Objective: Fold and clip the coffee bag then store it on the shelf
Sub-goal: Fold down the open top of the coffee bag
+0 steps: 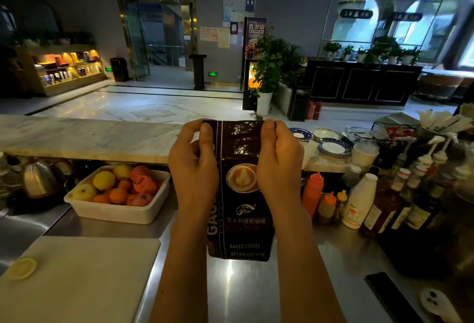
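A dark brown coffee bag (pixel 241 210) with a latte picture stands upright on the steel counter (pixel 246 286) in front of me. My left hand (pixel 193 169) pinches its top left corner, thumb on the front. My right hand (pixel 278 166) pinches the top right corner the same way. The bag's top edge runs level between my thumbs. A white clip-like object (pixel 437 306) lies on the counter at the lower right.
A white tub of fruit (pixel 120 192) sits to the left, a cutting board (pixel 77 279) with a lemon slice in front of it. Sauce and syrup bottles (pixel 359 202) crowd the right. Stacked saucers (pixel 333 147) rest on the marble ledge behind.
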{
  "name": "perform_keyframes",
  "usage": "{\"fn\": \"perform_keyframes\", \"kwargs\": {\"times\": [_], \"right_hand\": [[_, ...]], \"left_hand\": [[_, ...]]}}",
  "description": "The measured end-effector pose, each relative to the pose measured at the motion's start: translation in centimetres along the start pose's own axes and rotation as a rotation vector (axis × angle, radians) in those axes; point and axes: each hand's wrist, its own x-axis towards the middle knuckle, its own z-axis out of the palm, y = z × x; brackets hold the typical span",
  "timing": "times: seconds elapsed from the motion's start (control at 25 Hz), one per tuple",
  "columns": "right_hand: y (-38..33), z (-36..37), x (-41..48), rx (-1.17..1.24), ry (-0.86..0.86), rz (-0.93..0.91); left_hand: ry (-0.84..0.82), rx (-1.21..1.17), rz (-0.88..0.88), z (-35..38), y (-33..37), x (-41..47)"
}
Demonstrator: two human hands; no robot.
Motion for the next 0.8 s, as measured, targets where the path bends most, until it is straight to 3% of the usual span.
{"fn": "perform_keyframes", "kwargs": {"times": [0.2, 0.4, 0.8], "right_hand": [[-0.7, -0.3, 0.0, 0.045, -0.050, -0.042], [-1.2, -0.1, -0.8, 0.076, -0.108, -0.058], [-2.0, -0.6, 0.0, 0.046, -0.089, -0.064]], "left_hand": [[-0.087, -0.047, -0.071, -0.9, 0.2, 0.0], [-0.061, 0.150, 0.056, -1.0, 0.0, 0.3], [-0.048, 0.188, 0.206, -0.7, 1.1, 0.7]]}}
